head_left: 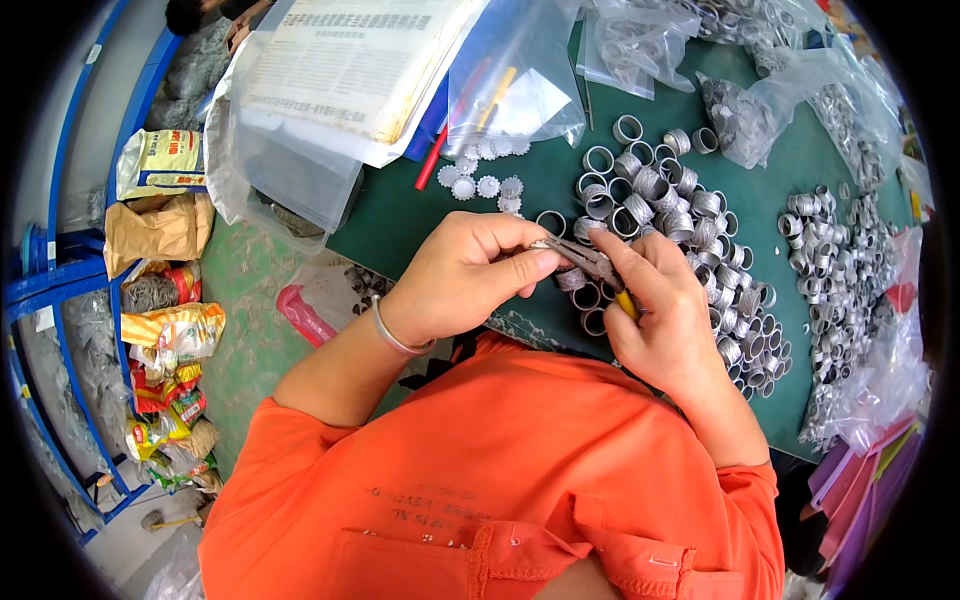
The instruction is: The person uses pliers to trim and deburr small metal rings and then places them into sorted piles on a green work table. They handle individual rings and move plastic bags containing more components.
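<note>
Reads as a tool-on-part step, by the look of the grip. Gripping pliers (592, 261) in right hand (660, 312), fingers clenched around the yellow handles, nose angled left to meet the left fingertips. Pinching a small metal piece (541, 244) between thumb and index of left hand (465, 265). Mostly covered by skin and tool, so can't tell its shape, nor whether bitten by the jaws or just touched. Held above the near part of the green surface (400, 205), just left of a pile of metal rings (655, 187).

Next move, as a judgement: would call for a steady left pinch, plier tips lined up square on the piece, and a short controlled squeeze from the right. Could slip off or nip a fingertip if pressed at an angle.

Also spotted nearby: loose scalloped discs (488, 187) just beyond the left hand, and a second heap of rings (830, 270) farther right.

On writing: can see dense lines of print on paper sheets (340, 70) at the far left, too small to read reliably. Can see faint dark lettering on the orange shirt (450, 425), blurred, and bold coloured print on a yellow-and-white bag (160, 163) by the blue rack (60, 281). Can't make out any marking on pliers or rings.
</note>
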Available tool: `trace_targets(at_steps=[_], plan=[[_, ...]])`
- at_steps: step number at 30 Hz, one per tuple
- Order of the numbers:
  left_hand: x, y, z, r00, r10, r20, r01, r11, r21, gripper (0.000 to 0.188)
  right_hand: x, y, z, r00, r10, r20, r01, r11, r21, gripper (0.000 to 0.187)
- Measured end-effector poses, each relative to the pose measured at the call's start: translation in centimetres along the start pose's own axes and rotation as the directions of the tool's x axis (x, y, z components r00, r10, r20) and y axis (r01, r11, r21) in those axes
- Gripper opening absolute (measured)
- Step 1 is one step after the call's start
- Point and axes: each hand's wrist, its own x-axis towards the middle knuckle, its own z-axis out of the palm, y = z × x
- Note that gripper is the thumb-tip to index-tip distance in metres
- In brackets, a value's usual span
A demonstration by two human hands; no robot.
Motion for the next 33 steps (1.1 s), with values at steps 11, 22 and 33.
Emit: trace_targets(at_steps=[11,22,33], plan=[[-0.3,-0.8,0.2,0.993,0.114,0.043,-0.114,0.993,-0.007,0.011,0.0,0.2,0.2,0.98,-0.017,0.196,0.0,0.996,0.089,0.041],[-0.4,-0.4,0.4,0.987,0.163,0.01,-0.163,0.98,0.11,0.012,-0.1,0.1,0.0,0.994,-0.056,0.096,0.051,0.997,0.05,0.04],[-0.6,-0.6,1.1,0.972,0.232,-0.023,-0.229,0.967,0.109,0.013,0.2,0.0,-0.8,0.992,-0.101,-0.079,0.093,0.991,-0.1,0.055]])
